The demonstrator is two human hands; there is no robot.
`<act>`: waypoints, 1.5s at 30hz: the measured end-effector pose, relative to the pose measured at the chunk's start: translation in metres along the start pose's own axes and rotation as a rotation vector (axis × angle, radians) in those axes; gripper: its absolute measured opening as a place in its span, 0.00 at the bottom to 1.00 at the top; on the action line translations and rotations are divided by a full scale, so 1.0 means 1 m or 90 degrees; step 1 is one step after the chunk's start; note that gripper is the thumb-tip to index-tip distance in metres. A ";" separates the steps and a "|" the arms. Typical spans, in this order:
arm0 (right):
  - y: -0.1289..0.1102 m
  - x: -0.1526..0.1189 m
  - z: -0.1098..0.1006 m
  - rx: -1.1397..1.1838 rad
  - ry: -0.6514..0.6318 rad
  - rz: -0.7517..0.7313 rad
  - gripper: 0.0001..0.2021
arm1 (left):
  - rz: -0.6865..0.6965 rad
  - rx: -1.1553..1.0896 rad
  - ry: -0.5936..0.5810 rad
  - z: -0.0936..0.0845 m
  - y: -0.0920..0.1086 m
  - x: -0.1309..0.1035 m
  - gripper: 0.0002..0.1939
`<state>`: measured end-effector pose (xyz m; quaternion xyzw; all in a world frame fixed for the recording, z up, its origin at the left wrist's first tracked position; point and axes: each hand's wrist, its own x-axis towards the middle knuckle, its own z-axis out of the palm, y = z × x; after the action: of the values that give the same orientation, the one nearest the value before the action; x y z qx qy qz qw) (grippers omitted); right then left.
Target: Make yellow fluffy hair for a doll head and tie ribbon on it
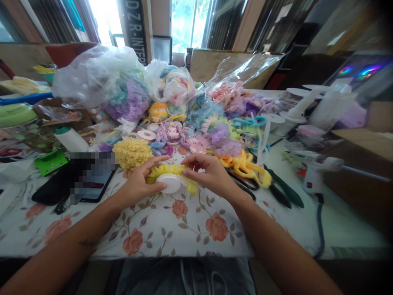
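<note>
A white round disc (168,184) lies low over the tablecloth, with yellow ruffled trim (193,187) around its far and right sides. My left hand (140,178) holds the disc's left side, thumb at its edge and fingers stretched over the ruffle behind. My right hand (210,174) is curled at the ruffle's upper right, thumb and forefinger closed about the trim; the fingertips are partly hidden. Just beyond my left hand sits a fluffy yellow bundle (132,152). Orange-yellow fuzzy strips (245,166) lie to the right of my right hand.
A glue gun (316,170) with a cord stands at right, near dark-handled scissors (281,186). A phone (98,180) and a green tape dispenser (51,162) lie at left. Behind are plastic bags (101,78) of pastel material, a thread cone (71,139) and spools (146,135).
</note>
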<state>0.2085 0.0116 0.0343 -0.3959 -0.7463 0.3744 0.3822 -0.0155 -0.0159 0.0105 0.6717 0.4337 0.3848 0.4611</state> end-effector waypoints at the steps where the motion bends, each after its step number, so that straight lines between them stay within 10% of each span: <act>1: 0.000 0.000 0.001 -0.001 0.003 -0.017 0.07 | -0.001 -0.001 -0.002 0.000 0.000 0.000 0.36; 31: 0.011 0.002 -0.006 0.229 -0.025 0.112 0.13 | 0.028 -0.101 0.037 0.007 -0.008 0.004 0.35; 38: 0.018 -0.004 0.007 0.274 -0.018 0.099 0.42 | 0.056 -0.189 0.139 0.024 -0.003 0.021 0.33; 45: 0.031 -0.006 0.008 0.352 0.030 0.135 0.21 | 0.087 -0.244 0.153 0.055 0.002 0.032 0.31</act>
<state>0.2131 0.0166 0.0025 -0.3613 -0.5615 0.5917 0.4517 0.0462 -0.0026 0.0010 0.5492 0.3577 0.5676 0.4983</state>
